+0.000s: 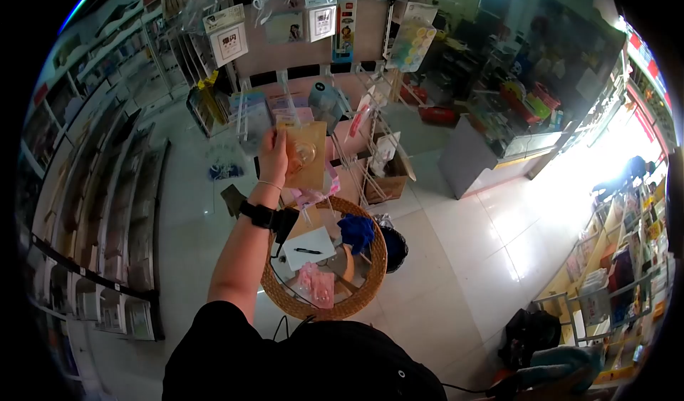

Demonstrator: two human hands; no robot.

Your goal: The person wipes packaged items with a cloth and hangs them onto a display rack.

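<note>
My left hand [273, 156] is stretched out in front of me with fingers closed on the left edge of a tan card package [308, 160]. Something clear and rounded shows on the front of the package, too blurred to name. Its top reaches the wire display hooks; I cannot tell whether it hangs on one. Behind it hang several packets [288, 105] in pale colours and a blue-grey package [325, 103]. A black watch [261, 216] is on my left wrist. My right hand is out of view.
A round wicker-rimmed table [379, 258] stands before me with white paper [308, 250], a pen, blue cloth [356, 233] and pink packets [318, 285]. Shelves [107, 216] line the left. A cardboard box [388, 184] and a counter [474, 155] are to the right.
</note>
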